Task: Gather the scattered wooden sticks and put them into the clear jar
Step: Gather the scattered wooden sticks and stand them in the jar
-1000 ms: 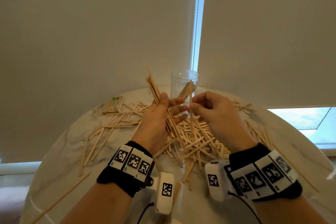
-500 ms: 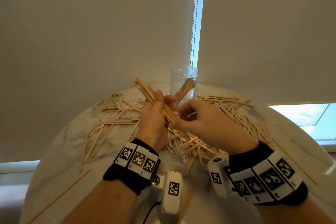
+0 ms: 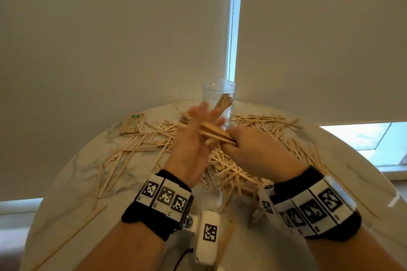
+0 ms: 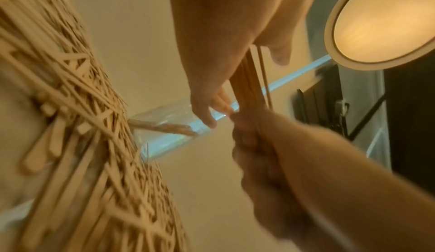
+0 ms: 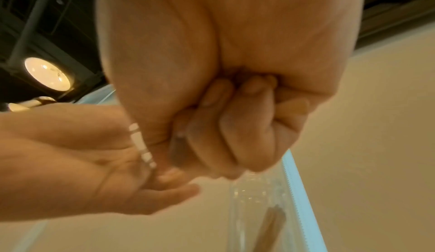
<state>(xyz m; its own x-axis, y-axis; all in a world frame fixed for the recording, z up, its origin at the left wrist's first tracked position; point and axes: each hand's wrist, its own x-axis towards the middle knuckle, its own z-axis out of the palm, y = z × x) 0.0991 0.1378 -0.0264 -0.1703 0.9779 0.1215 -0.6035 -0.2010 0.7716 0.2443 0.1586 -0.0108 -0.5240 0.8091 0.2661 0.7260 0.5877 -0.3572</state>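
Observation:
My right hand (image 3: 233, 142) grips a bundle of wooden sticks (image 3: 214, 131) in a fist, just in front of the clear jar (image 3: 219, 97). The bundle lies nearly level across my left hand (image 3: 203, 117), whose fingers are spread straight and blurred. In the left wrist view the bundle (image 4: 250, 86) runs from the right fist (image 4: 254, 144) up along the left palm. The right wrist view shows curled right fingers (image 5: 235, 125) and the left hand (image 5: 122, 179) open beside them. The jar stands upright at the table's far edge with several sticks (image 3: 223, 104) leaning inside. Many loose sticks (image 3: 231, 169) lie scattered under both hands.
The round marble table (image 3: 66, 193) has a wrapped packet of sticks (image 3: 133, 124) at the back left. Long thin sticks (image 3: 66, 235) lie near the front left edge. Window blinds and a bead chain (image 3: 231, 28) hang right behind the jar.
The bundle went from my left hand's grip into my right fist and tipped from slanted upright to nearly level. My left fingers have spread open.

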